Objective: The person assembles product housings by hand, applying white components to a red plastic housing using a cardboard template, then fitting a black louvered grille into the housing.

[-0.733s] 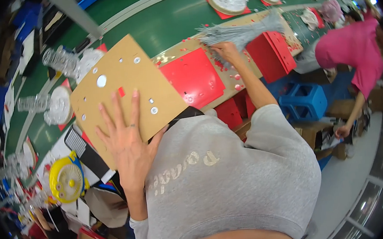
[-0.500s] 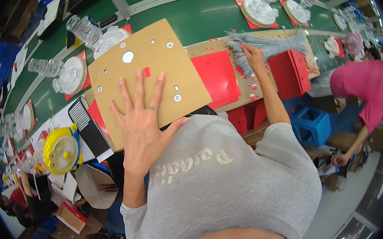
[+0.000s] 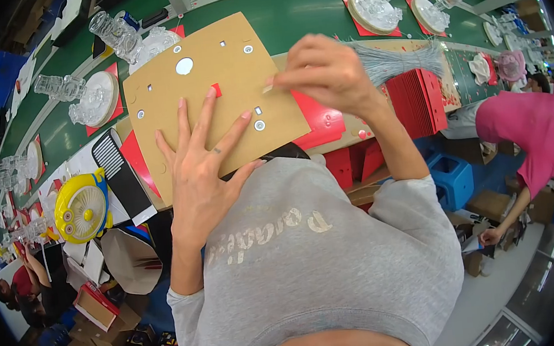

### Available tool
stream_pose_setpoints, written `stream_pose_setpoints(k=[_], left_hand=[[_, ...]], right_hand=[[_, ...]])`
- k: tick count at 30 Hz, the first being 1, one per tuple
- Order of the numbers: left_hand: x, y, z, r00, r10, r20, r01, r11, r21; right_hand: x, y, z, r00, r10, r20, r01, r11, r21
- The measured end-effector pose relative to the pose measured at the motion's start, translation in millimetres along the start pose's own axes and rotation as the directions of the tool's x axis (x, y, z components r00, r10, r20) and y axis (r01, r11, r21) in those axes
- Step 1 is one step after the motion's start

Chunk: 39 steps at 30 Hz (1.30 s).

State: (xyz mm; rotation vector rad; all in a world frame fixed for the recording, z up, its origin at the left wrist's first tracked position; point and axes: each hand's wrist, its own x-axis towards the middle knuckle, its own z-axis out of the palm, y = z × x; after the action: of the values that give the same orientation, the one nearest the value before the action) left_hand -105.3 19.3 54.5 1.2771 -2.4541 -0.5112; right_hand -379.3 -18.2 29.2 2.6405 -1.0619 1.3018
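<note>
A brown cardboard panel (image 3: 179, 129), pierced by a large round hole, small square holes and metal-ringed eyelets, lies tilted in front of me. My left hand (image 3: 196, 164) rests flat on it with fingers spread, one fingertip beside a small red patch (image 3: 217, 90). Over the panel's right edge is my right hand (image 3: 328, 78), slightly blurred, with thumb and fingers pinched together. A small pale bit shows at its fingertips; what it is, I cannot make out. Behind that hand lies a bundle of thin grey ties (image 3: 399, 61), and part of a red sheet (image 3: 318, 119) shows below it.
A stack of red folded panels (image 3: 417, 103) stands at the right. Wrapped clear plastic pieces (image 3: 93, 100) sit along the green conveyor (image 3: 289, 22). A yellow fan (image 3: 84, 208) is at the left, near a black striped card (image 3: 120, 175). A co-worker in pink (image 3: 525, 116) bends at far right.
My right hand has moved left from the grey ties to over the cardboard panel. The panel and my left hand have shifted slightly up in view.
</note>
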Motion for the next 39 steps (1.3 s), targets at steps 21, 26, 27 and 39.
stream_pose_setpoints(k=[21, 26, 27, 39], left_hand=[[-5, -11, -3, 0.997, 0.066, 0.039, -0.069, 0.995, 0.077], [-5, -10, -4, 0.995, 0.090, 0.042, -0.096, 0.982, 0.162], [-5, -10, -4, 0.995, 0.088, 0.042, -0.094, 0.982, 0.163], [-6, -18, 1, 0.991, 0.131, 0.021, -0.133, 0.977, 0.164]], right_hand=[[8, -24, -3, 0.930, 0.011, 0.367, -0.014, 1.000, 0.006], [14, -29, -3, 0.904, -0.056, 0.425, 0.058, 0.998, 0.008], [13, -30, -1, 0.911, -0.037, 0.411, 0.044, 0.999, -0.008], [10, -25, -5, 0.904, 0.019, 0.426, -0.076, 0.990, 0.117]])
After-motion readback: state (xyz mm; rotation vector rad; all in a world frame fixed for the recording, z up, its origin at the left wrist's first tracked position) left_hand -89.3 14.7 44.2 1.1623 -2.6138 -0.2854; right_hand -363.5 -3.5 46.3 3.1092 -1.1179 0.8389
